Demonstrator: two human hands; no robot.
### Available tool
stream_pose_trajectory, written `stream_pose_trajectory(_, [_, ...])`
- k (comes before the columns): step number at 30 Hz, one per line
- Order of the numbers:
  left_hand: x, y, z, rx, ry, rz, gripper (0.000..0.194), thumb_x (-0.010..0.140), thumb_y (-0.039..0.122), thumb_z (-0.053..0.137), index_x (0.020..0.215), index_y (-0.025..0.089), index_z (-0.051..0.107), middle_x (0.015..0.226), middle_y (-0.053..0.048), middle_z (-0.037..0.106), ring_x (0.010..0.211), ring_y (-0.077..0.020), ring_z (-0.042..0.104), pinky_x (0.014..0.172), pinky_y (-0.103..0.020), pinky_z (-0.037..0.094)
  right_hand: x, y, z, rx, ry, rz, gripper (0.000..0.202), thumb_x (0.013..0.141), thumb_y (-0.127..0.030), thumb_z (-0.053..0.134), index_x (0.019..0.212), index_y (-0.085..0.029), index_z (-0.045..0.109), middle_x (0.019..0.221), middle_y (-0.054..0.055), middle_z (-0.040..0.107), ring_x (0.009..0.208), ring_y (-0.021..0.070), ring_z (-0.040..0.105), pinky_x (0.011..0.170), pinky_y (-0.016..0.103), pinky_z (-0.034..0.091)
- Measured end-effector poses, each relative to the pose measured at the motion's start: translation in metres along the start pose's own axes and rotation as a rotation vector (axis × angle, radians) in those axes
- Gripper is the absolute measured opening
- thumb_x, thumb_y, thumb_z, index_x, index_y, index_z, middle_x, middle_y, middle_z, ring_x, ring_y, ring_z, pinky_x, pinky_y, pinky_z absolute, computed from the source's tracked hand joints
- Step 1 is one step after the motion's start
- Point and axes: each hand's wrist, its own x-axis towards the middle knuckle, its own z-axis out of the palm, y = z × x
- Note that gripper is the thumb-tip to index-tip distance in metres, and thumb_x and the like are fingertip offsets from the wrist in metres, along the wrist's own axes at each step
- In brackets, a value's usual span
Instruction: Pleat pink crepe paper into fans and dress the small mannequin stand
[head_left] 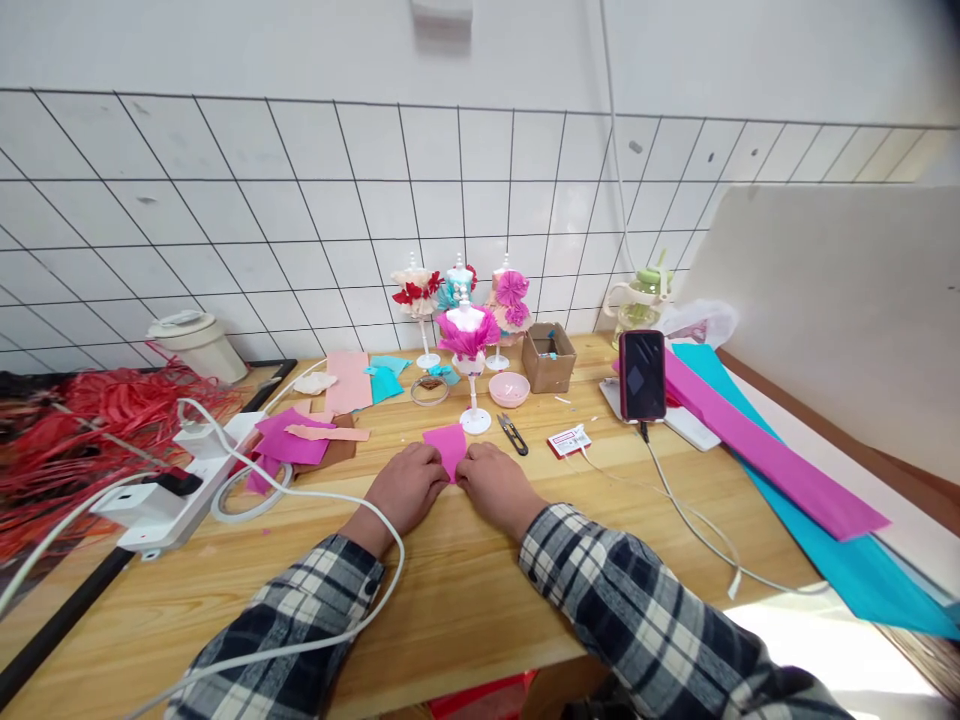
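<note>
A small magenta paper piece lies on the wooden table between my two hands. My left hand has its fingers closed on the paper's left edge. On the right edge, my right hand grips the same piece with curled fingers. Just behind the paper stands a small white dress form wearing a ruffled magenta top. Small black-bladed snips rest to the right of it. Three more dress forms with paper outfits, one of them red and cream, stand farther back by the tiled wall.
A pink bowl, a cardboard box and a phone on a cable are to the right. Long magenta and teal sheets lie beyond. At left are paper scraps and a power strip; its white cable crosses my left forearm.
</note>
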Motion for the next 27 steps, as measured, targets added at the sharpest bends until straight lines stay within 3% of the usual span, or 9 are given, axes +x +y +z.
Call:
stream_pose_trajectory(8, [-0.0003, -0.0069, 0.0060, 0.007, -0.038, 0.015, 0.026, 0.092, 0.029, 0.047, 0.096, 0.021, 0.072, 0.088, -0.007, 0.072, 0.086, -0.0216, 0.063, 0.080, -0.034, 0.045, -0.0008, 0.0034, -0.0037, -0.016, -0.026, 0.002, 0.024, 0.096, -0.024, 0.043, 0.109, -0.022, 0.064, 0.092, 0.007, 0.068, 0.088, 0.0199, 0.059, 0.075, 0.029, 0.041])
stream_pose_trajectory(12, [0.0004, -0.0055, 0.0035, 0.019, -0.048, 0.004, 0.028, 0.092, 0.031, 0.048, 0.093, 0.020, 0.073, 0.087, -0.007, 0.072, 0.084, -0.0219, 0.063, 0.079, -0.035, 0.045, -0.0005, 0.0047, -0.0029, -0.008, -0.007, -0.023, 0.024, 0.095, -0.025, 0.045, 0.097, -0.021, 0.068, 0.092, 0.007, 0.066, 0.091, 0.0202, 0.057, 0.078, 0.028, 0.041])
stream_pose_trajectory(16, [0.0007, -0.0030, -0.0019, 0.051, 0.018, 0.047, 0.026, 0.091, 0.030, 0.050, 0.087, 0.022, 0.074, 0.092, -0.008, 0.071, 0.091, -0.0226, 0.060, 0.084, -0.036, 0.044, -0.0012, 0.0049, -0.0031, -0.027, 0.039, -0.071, 0.022, 0.094, -0.023, 0.047, 0.095, -0.018, 0.068, 0.097, 0.009, 0.064, 0.097, 0.0209, 0.055, 0.079, 0.028, 0.042])
stream_pose_trajectory(23, [-0.0008, -0.0064, 0.0024, 0.006, -0.012, 0.010, 0.023, 0.092, 0.029, 0.049, 0.097, 0.023, 0.071, 0.089, -0.006, 0.073, 0.084, -0.0209, 0.063, 0.077, -0.034, 0.044, -0.0015, 0.0060, -0.0044, -0.034, -0.027, -0.061, 0.023, 0.095, -0.023, 0.044, 0.104, -0.022, 0.065, 0.090, 0.007, 0.067, 0.086, 0.0202, 0.061, 0.075, 0.029, 0.044])
stream_pose_trajectory(27, [-0.0001, -0.0060, 0.0018, 0.028, -0.020, 0.048, 0.026, 0.092, 0.029, 0.048, 0.091, 0.023, 0.073, 0.087, -0.006, 0.072, 0.085, -0.0212, 0.062, 0.078, -0.035, 0.043, -0.0017, 0.0061, -0.0029, -0.018, -0.041, -0.051, 0.025, 0.095, -0.022, 0.043, 0.096, -0.020, 0.067, 0.089, 0.007, 0.067, 0.085, 0.0196, 0.061, 0.074, 0.029, 0.043])
